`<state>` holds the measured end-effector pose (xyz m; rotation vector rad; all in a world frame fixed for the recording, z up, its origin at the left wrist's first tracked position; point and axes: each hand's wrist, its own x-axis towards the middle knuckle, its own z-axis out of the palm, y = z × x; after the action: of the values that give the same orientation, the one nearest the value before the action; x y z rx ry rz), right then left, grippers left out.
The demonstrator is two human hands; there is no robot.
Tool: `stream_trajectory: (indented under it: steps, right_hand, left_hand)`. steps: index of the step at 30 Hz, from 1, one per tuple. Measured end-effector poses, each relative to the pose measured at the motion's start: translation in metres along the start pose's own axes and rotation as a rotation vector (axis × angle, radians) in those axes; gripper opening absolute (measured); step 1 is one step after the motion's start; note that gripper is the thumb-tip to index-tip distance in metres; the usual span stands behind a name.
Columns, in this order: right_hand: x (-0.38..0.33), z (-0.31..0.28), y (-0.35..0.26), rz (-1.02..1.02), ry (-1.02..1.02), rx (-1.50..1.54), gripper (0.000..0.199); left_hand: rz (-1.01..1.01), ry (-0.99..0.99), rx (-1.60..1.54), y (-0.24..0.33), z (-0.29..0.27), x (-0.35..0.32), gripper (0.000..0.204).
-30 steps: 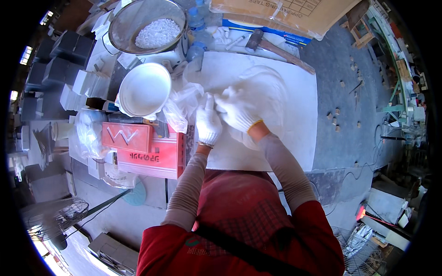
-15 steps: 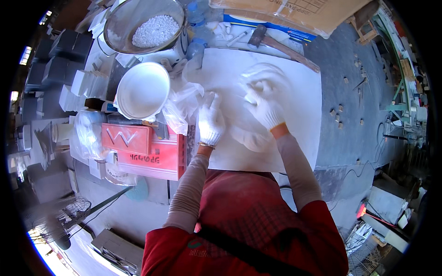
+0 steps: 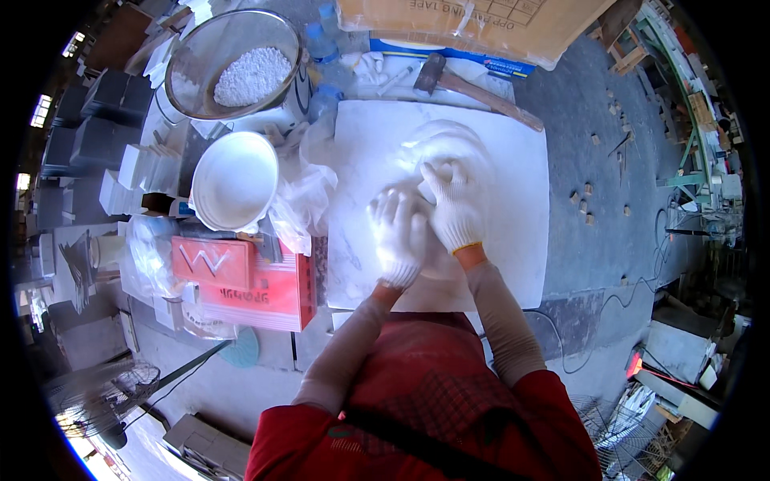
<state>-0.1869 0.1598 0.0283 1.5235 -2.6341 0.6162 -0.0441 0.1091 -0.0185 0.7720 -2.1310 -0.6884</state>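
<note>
A white slab (image 3: 513,240) with a smooth, rounded raised form (image 3: 449,136) lies in front of me. Both my hands wear white knit gloves and are over its middle, close together. My left hand (image 3: 397,240) lies flat on the raised part, fingers stretched out and nothing seen in it. Just right of it, my right hand (image 3: 455,212) bears on the form with its fingers bent in. White glove against white surface hides whatever those fingers may hold.
Left of the slab stand a white bucket (image 3: 235,183), crumpled clear plastic (image 3: 309,188) and a red box (image 3: 265,301) with a red block (image 3: 212,263) on it. Behind are a metal bowl of white granules (image 3: 255,76), a hammer (image 3: 481,90) and a cardboard carton (image 3: 473,24).
My left hand has moved right, from the slab's left edge onto the raised form beside my right hand. The right hand has shifted slightly left and nearer to me. The whole view has shifted a little.
</note>
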Motion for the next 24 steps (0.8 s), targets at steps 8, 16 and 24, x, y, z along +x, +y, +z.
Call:
stream_trajectory:
  steps: [8,16,24]
  right_hand:
    - [0.017,-0.015,0.011,-0.004,-0.148,0.130,0.060]
    - [0.033,-0.008,0.016,0.309,-0.166,0.464,0.071]
    - [0.023,-0.027,0.015,0.148,0.024,0.387,0.069]
  left_hand:
    - [0.289,-0.310,-0.102,0.030,-0.055,-0.011,0.061]
    - [0.729,-0.620,0.241,0.024,-0.021,0.006,0.042]
    - [0.506,-0.549,0.168,-0.004,-0.058,0.059,0.040]
